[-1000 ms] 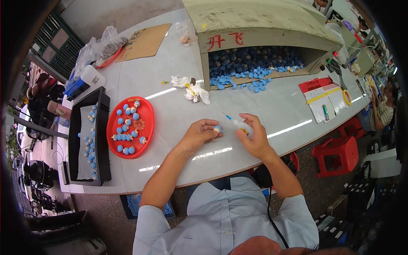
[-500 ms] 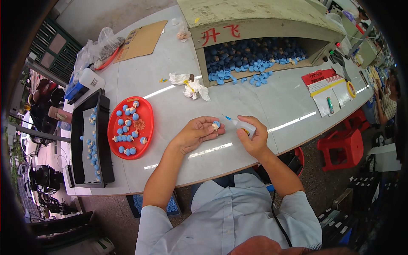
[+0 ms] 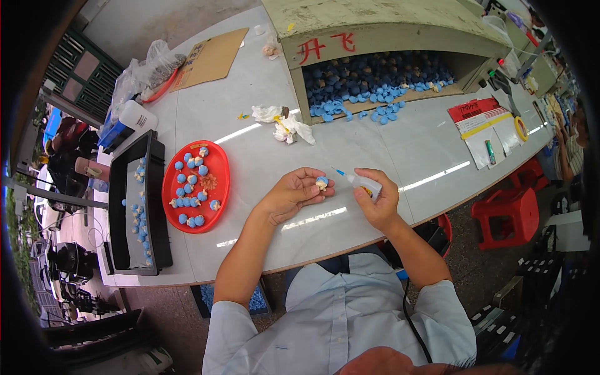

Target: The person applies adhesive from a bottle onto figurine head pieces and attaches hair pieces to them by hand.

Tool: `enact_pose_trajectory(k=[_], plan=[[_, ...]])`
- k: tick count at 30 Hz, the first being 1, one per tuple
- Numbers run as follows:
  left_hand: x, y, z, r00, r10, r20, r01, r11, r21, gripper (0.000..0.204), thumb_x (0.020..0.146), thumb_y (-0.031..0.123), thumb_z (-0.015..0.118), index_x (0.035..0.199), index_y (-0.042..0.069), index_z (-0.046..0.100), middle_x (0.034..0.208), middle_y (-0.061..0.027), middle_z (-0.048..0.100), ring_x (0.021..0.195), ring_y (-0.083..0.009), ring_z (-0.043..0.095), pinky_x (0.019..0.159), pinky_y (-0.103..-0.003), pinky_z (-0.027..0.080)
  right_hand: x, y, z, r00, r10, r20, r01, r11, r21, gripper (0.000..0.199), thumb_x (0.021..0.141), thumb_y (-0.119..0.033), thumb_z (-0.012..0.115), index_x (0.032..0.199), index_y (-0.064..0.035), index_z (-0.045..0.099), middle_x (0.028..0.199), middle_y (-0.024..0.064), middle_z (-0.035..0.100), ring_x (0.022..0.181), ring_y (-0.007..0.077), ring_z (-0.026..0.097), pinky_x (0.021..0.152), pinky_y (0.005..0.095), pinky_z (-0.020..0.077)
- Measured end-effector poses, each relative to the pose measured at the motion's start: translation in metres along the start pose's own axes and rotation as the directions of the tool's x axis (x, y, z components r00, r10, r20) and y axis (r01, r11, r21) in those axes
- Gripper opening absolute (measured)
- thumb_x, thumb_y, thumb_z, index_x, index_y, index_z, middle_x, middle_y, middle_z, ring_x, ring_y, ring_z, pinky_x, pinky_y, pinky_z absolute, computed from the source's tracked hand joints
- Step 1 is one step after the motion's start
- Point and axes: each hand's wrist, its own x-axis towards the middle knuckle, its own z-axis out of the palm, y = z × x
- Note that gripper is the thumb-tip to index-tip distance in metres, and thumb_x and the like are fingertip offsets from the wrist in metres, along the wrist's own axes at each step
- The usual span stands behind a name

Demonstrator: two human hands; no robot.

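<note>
My left hand [image 3: 292, 195] pinches a small blue and tan cap-shaped piece [image 3: 321, 183] between its fingertips just above the white table [image 3: 350, 150]. My right hand [image 3: 377, 203] grips a small white glue bottle [image 3: 364, 185] whose blue nozzle points left at that piece, almost touching it. To the left of my hands a round red plate [image 3: 220, 181] carries several blue pieces. A black tray [image 3: 156, 206] with more blue pieces lies beside the plate.
A big open-fronted box [image 3: 387, 31] at the back holds a heap of blue pieces, some spilled onto the table. Crumpled white tissue [image 3: 284, 124] lies before it. Cardboard, plastic bags and a white bottle sit far left; papers and yellow tape far right. Red stools stand right.
My hands have stayed together over the table. The bottle's nozzle has come closer to the piece in my left hand, and the view has shifted slightly.
</note>
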Motion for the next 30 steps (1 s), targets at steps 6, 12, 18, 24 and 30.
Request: enact_pose_trajectory(k=[6, 12, 18, 24, 30], plan=[[0.001, -0.001, 0.0, 1.0, 0.01, 0.004, -0.01, 1.0, 0.027, 0.035, 0.087, 0.004, 0.068, 0.119, 0.004, 0.055, 0.117, -0.015, 0.064, 0.107, -0.0232, 0.065, 0.085, -0.025, 0.057, 0.0, 0.002, 0.0, 1.0, -0.02, -0.003, 0.02, 1.0, 0.0, 0.032, 0.082, -0.003, 0.067, 0.113, 0.0019, 0.061, 0.092, 0.0115, 0.066, 0.078, 0.0153, 0.061, 0.069, 0.0269, 0.0481], [0.001, -0.005, 0.009, 0.993, 0.095, -0.068, -0.08, 0.978, 0.193, 0.036, 0.086, 0.005, 0.071, 0.118, 0.002, 0.058, 0.108, -0.0097, 0.067, 0.098, -0.0171, 0.067, 0.072, -0.021, 0.052, -0.003, 0.002, -0.003, 1.0, 0.005, 0.022, -0.006, 1.0, 0.024, 0.03, 0.083, -0.006, 0.065, 0.112, 0.0018, 0.061, 0.089, 0.0111, 0.066, 0.075, 0.0136, 0.061, 0.065, 0.0268, 0.0474], [0.001, -0.004, 0.016, 0.989, 0.086, -0.118, -0.046, 0.949, 0.311, 0.038, 0.086, 0.006, 0.071, 0.121, -0.001, 0.059, 0.101, -0.0065, 0.068, 0.091, -0.0122, 0.067, 0.066, -0.018, 0.048, 0.0, 0.001, -0.002, 0.989, -0.134, 0.069, 0.139, 0.988, -0.073, 0.024, 0.082, -0.006, 0.065, 0.103, 0.0036, 0.063, 0.078, 0.0128, 0.066, 0.064, 0.0195, 0.062, 0.06, 0.0299, 0.0484], [0.0, -0.004, 0.018, 0.992, 0.068, -0.108, -0.028, 0.94, 0.339, 0.036, 0.086, 0.004, 0.07, 0.12, -0.002, 0.06, 0.097, -0.0054, 0.068, 0.086, -0.0088, 0.066, 0.071, -0.018, 0.05, 0.002, 0.0, 0.002, 0.964, -0.251, 0.084, 0.261, 0.953, -0.154, 0.022, 0.077, -0.005, 0.067, 0.098, 0.0032, 0.064, 0.078, 0.016, 0.067, 0.062, 0.028, 0.064, 0.059, 0.0341, 0.0496], [0.0, -0.005, 0.016, 0.993, 0.055, -0.101, -0.016, 0.934, 0.358, 0.036, 0.085, 0.004, 0.07, 0.119, -0.003, 0.061, 0.097, -0.0047, 0.068, 0.083, -0.0062, 0.064, 0.073, -0.018, 0.051, 0.003, 0.001, 0.004, 0.965, -0.243, 0.102, 0.256, 0.955, -0.15, 0.02, 0.078, -0.006, 0.067, 0.096, 0.0025, 0.064, 0.077, 0.0151, 0.067, 0.062, 0.0273, 0.064, 0.058, 0.0338, 0.0494]])
